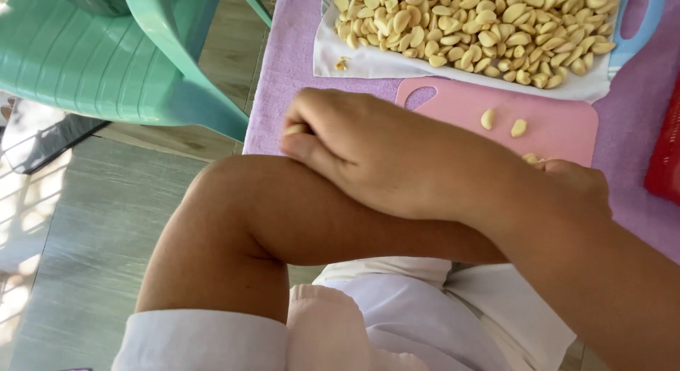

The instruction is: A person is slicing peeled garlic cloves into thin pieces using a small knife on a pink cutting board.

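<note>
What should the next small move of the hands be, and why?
Probably uncross the arms: the right hand, closed on what looks like a peeled garlic clove, lies over the left forearm, so the left hand is mostly hidden beside the pink cutting board. Two loose cloves wait there, below the pile of cloves.

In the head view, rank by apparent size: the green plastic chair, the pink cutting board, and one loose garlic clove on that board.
1. Green plastic chair, though cut off by the frame and nearer the camera, so unsure.
2. Pink cutting board, partly hidden by the arms.
3. Garlic clove, clearly smallest.
</note>
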